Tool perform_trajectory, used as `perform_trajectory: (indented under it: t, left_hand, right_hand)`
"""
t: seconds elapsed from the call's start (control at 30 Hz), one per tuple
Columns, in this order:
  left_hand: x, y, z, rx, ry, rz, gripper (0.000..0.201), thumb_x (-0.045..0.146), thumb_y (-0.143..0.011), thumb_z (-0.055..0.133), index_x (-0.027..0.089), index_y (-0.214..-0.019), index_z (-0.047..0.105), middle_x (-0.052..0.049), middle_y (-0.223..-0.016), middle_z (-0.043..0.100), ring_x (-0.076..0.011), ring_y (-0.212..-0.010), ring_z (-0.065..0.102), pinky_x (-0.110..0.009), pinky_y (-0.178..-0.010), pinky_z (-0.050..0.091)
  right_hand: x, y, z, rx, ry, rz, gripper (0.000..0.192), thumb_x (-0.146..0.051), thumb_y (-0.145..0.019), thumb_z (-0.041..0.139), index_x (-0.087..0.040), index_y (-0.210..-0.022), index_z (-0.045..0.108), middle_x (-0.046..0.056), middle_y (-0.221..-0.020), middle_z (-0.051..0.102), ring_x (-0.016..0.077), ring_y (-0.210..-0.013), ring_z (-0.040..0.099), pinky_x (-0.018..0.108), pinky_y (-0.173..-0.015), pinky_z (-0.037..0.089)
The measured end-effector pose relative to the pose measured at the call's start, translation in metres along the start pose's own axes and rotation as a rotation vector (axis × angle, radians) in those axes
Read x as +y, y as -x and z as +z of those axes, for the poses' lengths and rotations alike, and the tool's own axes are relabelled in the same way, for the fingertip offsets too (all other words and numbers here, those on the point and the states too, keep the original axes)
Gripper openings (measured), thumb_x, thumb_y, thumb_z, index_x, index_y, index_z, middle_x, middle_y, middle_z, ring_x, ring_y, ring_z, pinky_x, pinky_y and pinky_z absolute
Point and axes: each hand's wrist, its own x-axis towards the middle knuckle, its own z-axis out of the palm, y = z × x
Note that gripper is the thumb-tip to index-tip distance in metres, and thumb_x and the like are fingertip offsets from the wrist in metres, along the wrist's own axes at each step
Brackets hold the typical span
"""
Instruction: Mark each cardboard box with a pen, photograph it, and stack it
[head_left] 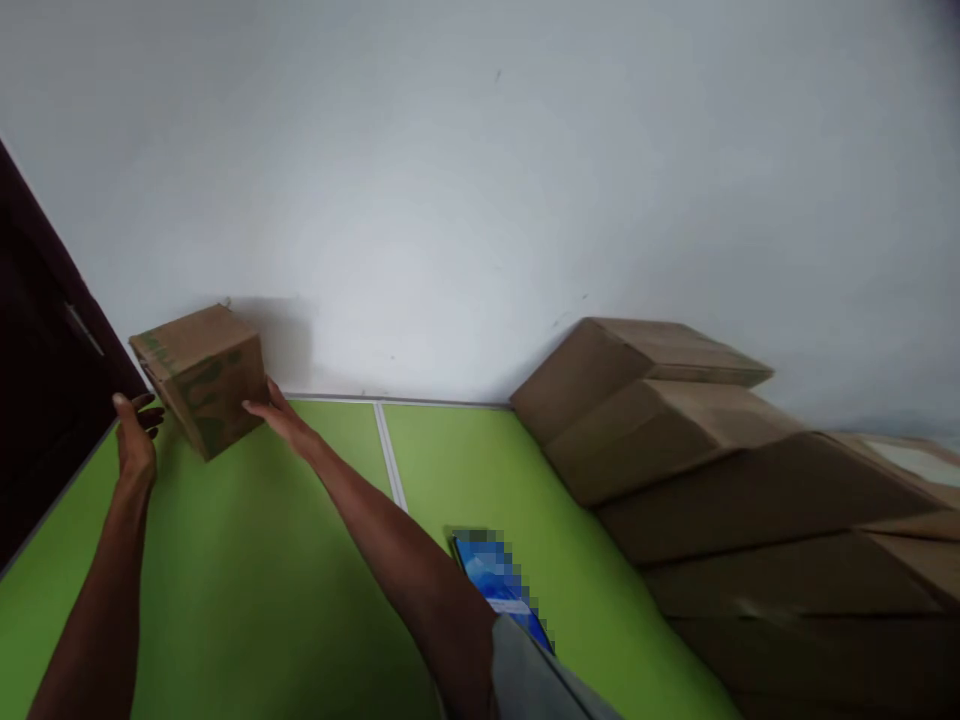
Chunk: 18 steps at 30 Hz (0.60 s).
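Observation:
A small brown cardboard box (pixel 201 378) with green print stands on the green table (pixel 262 560), pushed against the white wall at the far left. My left hand (pixel 135 438) is just left of the box, fingers apart, close to its left side. My right hand (pixel 276 415) lies flat against the box's right lower edge, fingers stretched out. Neither hand closes around the box; both flank it.
A fanned stack of flattened brown cardboard boxes (pixel 720 480) covers the right side of the table. A phone with a blue screen (pixel 499 585) lies near my right forearm. A dark door or cabinet (pixel 45 400) stands at the left edge. A white seam (pixel 390 455) divides the table.

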Motion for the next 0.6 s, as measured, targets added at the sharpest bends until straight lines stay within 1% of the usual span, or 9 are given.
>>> perform_trajectory:
  t: [0.03, 0.1, 0.17, 0.23, 0.3, 0.37, 0.47, 0.53, 0.6]
  left_hand:
    - [-0.004, 0.012, -0.002, -0.034, 0.035, -0.011, 0.094, 0.088, -0.105, 0.017, 0.02, -0.14, 0.071, -0.017, -0.132, 0.078, -0.0313, -0.124, 0.075, -0.055, -0.114, 0.057]
    - [-0.008, 0.038, -0.004, -0.11, 0.09, -0.018, 0.1, 0.095, -0.099, 0.016, 0.024, -0.147, 0.068, -0.018, -0.146, 0.075, -0.0332, -0.138, 0.07, -0.054, -0.119, 0.054]
    - [-0.012, 0.071, -0.011, -0.165, 0.118, -0.013, 0.104, 0.102, -0.093, 0.023, 0.026, -0.149, 0.067, -0.018, -0.155, 0.07, -0.0361, -0.15, 0.062, -0.055, -0.123, 0.052]
    - [-0.015, 0.112, -0.024, -0.182, 0.113, -0.013, 0.106, 0.107, -0.088, 0.029, 0.027, -0.146, 0.068, -0.019, -0.155, 0.069, -0.0397, -0.154, 0.057, -0.06, -0.122, 0.052]
    - [-0.02, 0.161, -0.045, -0.171, 0.092, -0.016, 0.103, 0.106, -0.088, 0.029, 0.027, -0.139, 0.07, -0.018, -0.148, 0.072, -0.0404, -0.148, 0.061, -0.062, -0.117, 0.056]
    - [-0.024, 0.214, -0.074, -0.14, 0.056, -0.025, 0.095, 0.103, -0.092, 0.026, 0.028, -0.128, 0.073, -0.015, -0.135, 0.076, -0.0387, -0.139, 0.066, -0.06, -0.111, 0.06]
    - [-0.027, 0.29, -0.124, -0.056, -0.038, -0.073, 0.075, 0.094, -0.096, 0.043, 0.028, -0.11, 0.075, -0.012, -0.117, 0.078, -0.041, -0.127, 0.07, -0.065, -0.107, 0.06]
    - [-0.029, 0.328, -0.153, 0.001, -0.158, -0.11, 0.066, 0.086, -0.098, 0.05, 0.027, -0.111, 0.076, -0.011, -0.115, 0.078, -0.0422, -0.124, 0.071, -0.068, -0.108, 0.058]
    - [-0.03, 0.353, -0.173, -0.013, -0.215, -0.034, 0.064, 0.081, -0.099, 0.054, 0.027, -0.125, 0.076, -0.012, -0.123, 0.078, -0.0431, -0.131, 0.068, -0.069, -0.115, 0.055]
  right_hand:
    - [0.0, 0.002, 0.002, -0.016, 0.014, 0.01, 0.087, -0.052, -0.099, 0.078, -0.023, -0.173, 0.044, 0.013, -0.175, 0.055, 0.0313, -0.166, 0.048, 0.054, -0.141, 0.034]
    - [0.001, 0.018, 0.005, -0.037, 0.05, 0.046, 0.085, -0.04, -0.091, 0.086, -0.024, -0.168, 0.052, 0.014, -0.168, 0.061, 0.0347, -0.159, 0.055, 0.057, -0.137, 0.04]
    - [0.004, 0.051, 0.008, -0.044, 0.087, 0.073, 0.093, -0.032, -0.085, 0.091, -0.023, -0.168, 0.051, 0.018, -0.169, 0.056, 0.0394, -0.159, 0.052, 0.063, -0.134, 0.042]
    - [0.01, 0.096, 0.011, -0.043, 0.104, 0.079, 0.098, -0.034, -0.085, 0.091, -0.023, -0.172, 0.045, 0.02, -0.174, 0.048, 0.0411, -0.162, 0.047, 0.065, -0.133, 0.042]
    - [0.018, 0.15, 0.013, -0.037, 0.086, 0.05, 0.097, -0.04, -0.09, 0.088, -0.026, -0.174, 0.041, 0.02, -0.176, 0.042, 0.0398, -0.164, 0.044, 0.064, -0.133, 0.042]
    - [0.023, 0.205, 0.014, -0.024, 0.028, 0.006, 0.088, -0.045, -0.093, 0.085, -0.03, -0.17, 0.045, 0.017, -0.172, 0.047, 0.0374, -0.16, 0.049, 0.062, -0.128, 0.048]
    - [0.025, 0.28, 0.006, -0.025, -0.081, -0.024, 0.07, -0.048, -0.099, 0.08, -0.036, -0.163, 0.054, 0.012, -0.165, 0.057, 0.0351, -0.157, 0.055, 0.059, -0.122, 0.055]
    - [0.027, 0.316, -0.003, -0.025, -0.118, 0.001, 0.075, -0.051, -0.098, 0.082, -0.039, -0.166, 0.052, 0.012, -0.169, 0.057, 0.0364, -0.161, 0.052, 0.062, -0.125, 0.051]
    - [0.029, 0.337, -0.01, 0.001, -0.115, 0.043, 0.09, -0.057, -0.093, 0.088, -0.041, -0.171, 0.046, 0.012, -0.178, 0.048, 0.0387, -0.166, 0.045, 0.068, -0.13, 0.042]
